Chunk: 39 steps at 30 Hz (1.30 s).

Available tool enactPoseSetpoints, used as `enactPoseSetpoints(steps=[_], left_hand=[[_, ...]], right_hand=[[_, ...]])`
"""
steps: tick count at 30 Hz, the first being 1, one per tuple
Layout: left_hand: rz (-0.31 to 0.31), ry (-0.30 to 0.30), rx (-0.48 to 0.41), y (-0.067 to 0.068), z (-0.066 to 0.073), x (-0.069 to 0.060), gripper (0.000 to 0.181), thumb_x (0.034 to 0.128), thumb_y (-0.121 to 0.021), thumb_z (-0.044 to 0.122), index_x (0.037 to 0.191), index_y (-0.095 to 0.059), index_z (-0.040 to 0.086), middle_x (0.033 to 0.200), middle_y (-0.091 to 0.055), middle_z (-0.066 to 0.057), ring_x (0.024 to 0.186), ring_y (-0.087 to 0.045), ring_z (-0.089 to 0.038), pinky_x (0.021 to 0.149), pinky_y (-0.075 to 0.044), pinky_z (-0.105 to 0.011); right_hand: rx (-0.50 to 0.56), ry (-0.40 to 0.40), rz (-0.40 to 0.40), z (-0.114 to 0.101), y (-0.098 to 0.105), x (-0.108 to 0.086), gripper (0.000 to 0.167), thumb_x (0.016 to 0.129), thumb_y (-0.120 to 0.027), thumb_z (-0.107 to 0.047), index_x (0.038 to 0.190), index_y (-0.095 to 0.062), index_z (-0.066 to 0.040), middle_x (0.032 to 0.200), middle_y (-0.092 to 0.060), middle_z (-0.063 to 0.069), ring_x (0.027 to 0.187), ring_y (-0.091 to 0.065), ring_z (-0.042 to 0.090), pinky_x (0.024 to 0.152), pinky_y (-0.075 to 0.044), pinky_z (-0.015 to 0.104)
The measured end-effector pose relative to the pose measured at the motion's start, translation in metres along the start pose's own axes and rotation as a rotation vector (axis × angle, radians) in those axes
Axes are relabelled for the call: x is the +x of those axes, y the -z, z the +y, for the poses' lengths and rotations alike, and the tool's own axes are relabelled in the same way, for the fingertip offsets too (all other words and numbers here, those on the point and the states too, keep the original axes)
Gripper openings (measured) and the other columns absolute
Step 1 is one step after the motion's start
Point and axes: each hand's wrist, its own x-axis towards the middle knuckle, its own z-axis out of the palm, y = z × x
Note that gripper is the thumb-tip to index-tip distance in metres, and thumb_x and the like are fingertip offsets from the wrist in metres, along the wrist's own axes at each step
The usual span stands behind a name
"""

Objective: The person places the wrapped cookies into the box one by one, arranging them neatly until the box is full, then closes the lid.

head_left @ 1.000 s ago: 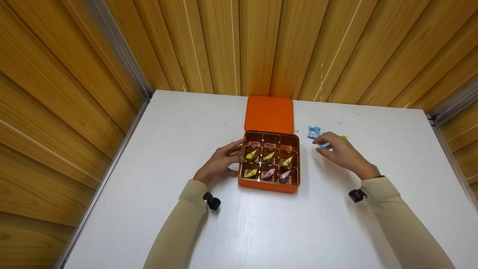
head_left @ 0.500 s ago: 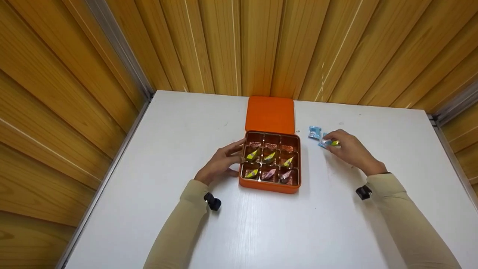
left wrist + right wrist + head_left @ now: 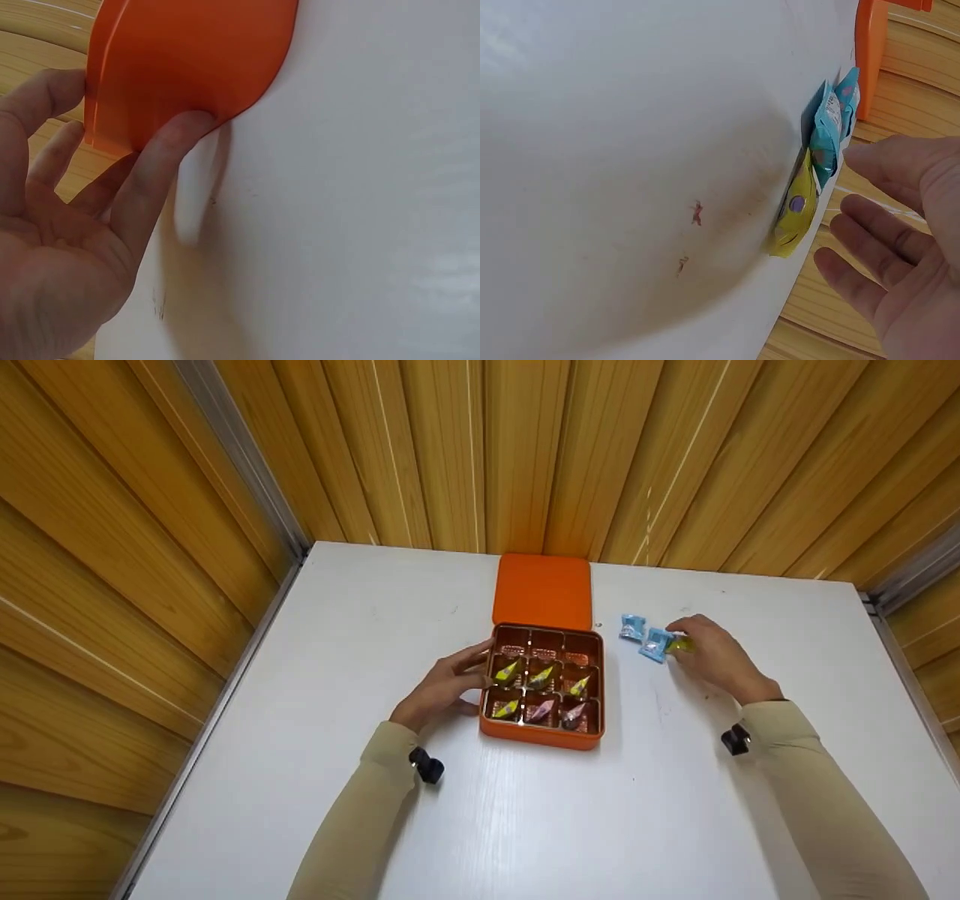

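An orange tin (image 3: pixel 540 739) with a brown divided tray stands lidless side up on the table. Wrapped sweets, several yellow-green and two pinkish, lie in its middle and front rows. My left hand (image 3: pixel 442 690) rests against the tin's left wall; the left wrist view has the thumb (image 3: pixel 176 142) near the wall's lower edge and fingers higher up. Right of the tin, my right hand (image 3: pixel 716 656) hovers by a yellow wrapped sweet (image 3: pixel 796 206), fingers spread and loosely bent. A gap shows between fingers and sweet in the right wrist view. Two blue wrapped sweets (image 3: pixel 632 626) lie alongside.
Behind the tin lies its flat orange lid (image 3: pixel 541 591). A white table (image 3: pixel 360 607) carries everything, with wood-look panel walls (image 3: pixel 420 450) at the back and sides. Small reddish marks (image 3: pixel 697 212) dot the tabletop.
My right hand has shifted right, off the blue sweets, which now show fully, and over to the yellow sweet. The left hand and the tin have stayed put.
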Motion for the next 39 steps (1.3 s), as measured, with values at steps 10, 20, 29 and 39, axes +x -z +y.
enactPoseSetpoints(steps=[10,20,29,39], left_hand=[[0.003,-0.006,0.008,0.001,0.0,0.0,0.073,0.0982,-0.071,0.008,0.162,-0.047,0.036,0.159,-0.05,-0.006,0.138,-0.055,-0.031,0.066,-0.063,-0.041],[0.003,-0.011,0.002,0.0,-0.001,0.0,0.074,0.0978,-0.07,0.007,0.162,-0.047,0.034,0.159,-0.051,-0.005,0.138,-0.056,-0.03,0.067,-0.063,-0.04],[-0.013,-0.015,0.014,0.001,-0.001,0.0,0.074,0.0986,-0.069,0.007,0.164,-0.044,0.032,0.162,-0.047,-0.009,0.139,-0.054,-0.032,0.071,-0.064,-0.046],[-0.007,-0.012,0.015,0.001,-0.001,0.001,0.074,0.0982,-0.067,0.005,0.164,-0.044,0.032,0.16,-0.049,-0.009,0.13,-0.061,-0.031,0.073,-0.065,-0.047]], right_hand=[[-0.015,-0.075,-0.051,0.008,0.0,0.008,0.043,0.102,-0.063,-0.002,0.143,-0.056,0.008,0.143,-0.05,0.031,0.136,-0.045,0.052,0.117,-0.032,0.068],[-0.065,-0.064,-0.045,0.011,-0.006,0.009,0.038,0.101,-0.065,0.0,0.136,-0.059,0.011,0.131,-0.056,0.03,0.122,-0.055,0.048,0.113,-0.039,0.068],[-0.065,-0.048,0.006,0.014,-0.008,0.006,0.032,0.101,-0.065,0.0,0.131,-0.062,0.011,0.125,-0.06,0.028,0.116,-0.058,0.045,0.108,-0.045,0.064],[-0.03,-0.111,-0.03,0.014,-0.006,0.007,0.036,0.103,-0.062,-0.004,0.136,-0.058,0.011,0.133,-0.056,0.031,0.123,-0.052,0.048,0.112,-0.038,0.068]])
